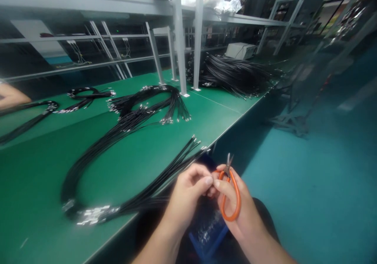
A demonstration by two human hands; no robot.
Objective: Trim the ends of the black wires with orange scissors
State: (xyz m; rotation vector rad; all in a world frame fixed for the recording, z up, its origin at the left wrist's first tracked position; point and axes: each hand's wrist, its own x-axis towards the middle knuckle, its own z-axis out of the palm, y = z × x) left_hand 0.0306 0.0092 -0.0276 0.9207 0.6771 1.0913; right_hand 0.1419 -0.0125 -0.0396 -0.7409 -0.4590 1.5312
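Orange-handled scissors (236, 195) rest in my right hand (235, 193), blades pointing up and slightly apart. The thumb and forefinger of that hand pinch near the fingertips of my left hand (194, 185). My left fingers are closed in a pinch too; whatever they hold is too small to make out. Both hands are just off the table's front edge. Beside my left hand, a long bundle of black cables (85, 158) curves over the green table (118, 177), with pale labels or tips along it.
More black cable coils (85, 93) lie further back, and a large black cable pile (235, 73) sits beyond the metal posts (180, 40). A person's arm (11, 95) shows at the left. Below my hands is a blue container (206, 236).
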